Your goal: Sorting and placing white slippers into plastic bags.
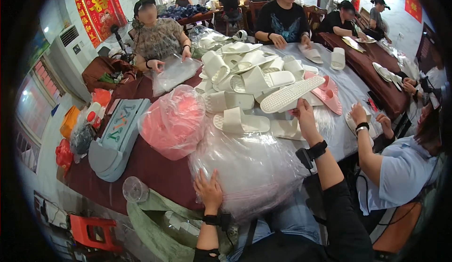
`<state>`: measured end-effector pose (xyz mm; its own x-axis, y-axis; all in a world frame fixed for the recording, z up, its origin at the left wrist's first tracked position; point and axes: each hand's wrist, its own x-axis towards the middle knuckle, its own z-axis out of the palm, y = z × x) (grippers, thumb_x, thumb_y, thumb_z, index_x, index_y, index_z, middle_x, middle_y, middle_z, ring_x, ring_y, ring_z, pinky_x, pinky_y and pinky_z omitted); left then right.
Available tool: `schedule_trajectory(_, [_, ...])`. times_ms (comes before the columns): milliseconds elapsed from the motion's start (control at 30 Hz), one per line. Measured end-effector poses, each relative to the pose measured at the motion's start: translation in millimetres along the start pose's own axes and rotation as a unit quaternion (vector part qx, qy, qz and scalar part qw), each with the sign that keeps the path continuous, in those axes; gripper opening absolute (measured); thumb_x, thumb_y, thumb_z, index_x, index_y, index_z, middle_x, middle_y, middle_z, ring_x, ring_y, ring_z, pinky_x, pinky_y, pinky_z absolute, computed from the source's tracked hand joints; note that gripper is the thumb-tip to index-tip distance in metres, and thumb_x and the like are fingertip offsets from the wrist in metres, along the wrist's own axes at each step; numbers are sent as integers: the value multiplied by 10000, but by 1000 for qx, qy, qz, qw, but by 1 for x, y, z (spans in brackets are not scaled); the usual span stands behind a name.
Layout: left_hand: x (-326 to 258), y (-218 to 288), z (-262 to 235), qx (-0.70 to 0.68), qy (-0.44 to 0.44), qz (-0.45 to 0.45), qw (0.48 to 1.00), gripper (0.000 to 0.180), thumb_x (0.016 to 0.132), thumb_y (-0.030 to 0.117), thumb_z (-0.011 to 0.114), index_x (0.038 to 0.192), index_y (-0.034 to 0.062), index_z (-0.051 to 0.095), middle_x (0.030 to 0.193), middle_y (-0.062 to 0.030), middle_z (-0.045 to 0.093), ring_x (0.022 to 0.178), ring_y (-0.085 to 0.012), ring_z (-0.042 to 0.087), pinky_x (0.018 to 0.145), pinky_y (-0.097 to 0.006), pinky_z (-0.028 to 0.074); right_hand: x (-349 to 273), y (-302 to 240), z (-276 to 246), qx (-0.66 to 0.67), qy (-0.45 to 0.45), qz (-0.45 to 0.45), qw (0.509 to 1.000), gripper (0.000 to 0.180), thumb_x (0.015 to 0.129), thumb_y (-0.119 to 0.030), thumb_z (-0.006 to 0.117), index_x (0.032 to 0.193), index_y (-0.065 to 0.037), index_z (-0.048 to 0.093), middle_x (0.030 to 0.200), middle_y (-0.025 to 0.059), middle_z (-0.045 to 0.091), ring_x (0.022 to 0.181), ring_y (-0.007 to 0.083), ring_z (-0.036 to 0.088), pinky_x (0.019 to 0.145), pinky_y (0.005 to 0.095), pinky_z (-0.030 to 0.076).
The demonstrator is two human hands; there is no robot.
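Observation:
A cream-white slipper [288, 95], its dotted sole showing, is gripped at its near edge by my right hand [307, 121]. Below it spreads a heap of similar white slippers [256, 81] in the middle of the table. My left hand [208, 190] lies with fingers apart on a stack of clear plastic bags [252, 172] at the table's near edge. Just right of the held slipper is a pair of pink slippers [329, 95]. A clear bag full of pink items [173, 121] stands left of the heap.
On the left lie a grey-blue folding stool [117, 139] and a clear plastic cup [135, 189]. Across the table one person holds a clear bag [176, 74]; another reaches toward slippers. At the right a co-worker's hands [360, 116] work on a slipper. A red stool [94, 231] stands lower left.

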<state>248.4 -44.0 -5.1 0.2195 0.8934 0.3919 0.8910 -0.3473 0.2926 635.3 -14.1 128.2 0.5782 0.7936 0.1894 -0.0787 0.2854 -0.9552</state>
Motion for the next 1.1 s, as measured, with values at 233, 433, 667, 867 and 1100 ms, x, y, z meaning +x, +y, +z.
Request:
schedule_trajectory(233, [4,4,-4,-9,-5,-5,1000,442,846,160,520,1271,274,559,1461,-178,288,1314,-412,274,1058,-578,208,-5,24,-4,3,-68,127,990,438,967,-430,457,1091,-23,560,884,57,629,773,109,593,697,248,474])
schedule_trajectory(433, [1,1,-3,-16,-10,-6,1000,443,850,165,517,1276,282,551,1464,-173,284,1323,-412,260,1058,-577,206,-38,3,5,-30,-118,193,974,393,956,-341,518,1191,-30,474,1045,94,617,918,168,639,764,247,519])
schedule_trajectory(667, [1,1,-2,3,1,1,1000,436,861,183,513,1285,281,543,1459,-175,293,1317,-413,270,1050,-581,222,-12,-40,-6,213,-107,101,966,399,974,-335,470,1235,-36,433,1151,130,590,972,229,640,803,305,528])
schedule_trajectory(867, [0,0,0,2,1,-1,1000,417,865,185,511,1268,276,563,1454,-178,305,1316,-409,276,1051,-579,221,-25,-60,5,248,-162,122,947,493,995,-407,356,1330,-47,388,1230,150,565,1147,289,553,931,452,470])
schedule_trajectory(1100, [2,-1,-6,-17,-14,5,1000,450,845,341,549,1288,262,551,1465,-190,282,1318,-414,270,1050,-588,210,-35,-80,10,348,-224,149,898,572,991,-438,306,1374,-13,310,1290,243,498,1223,345,480,1023,483,395])
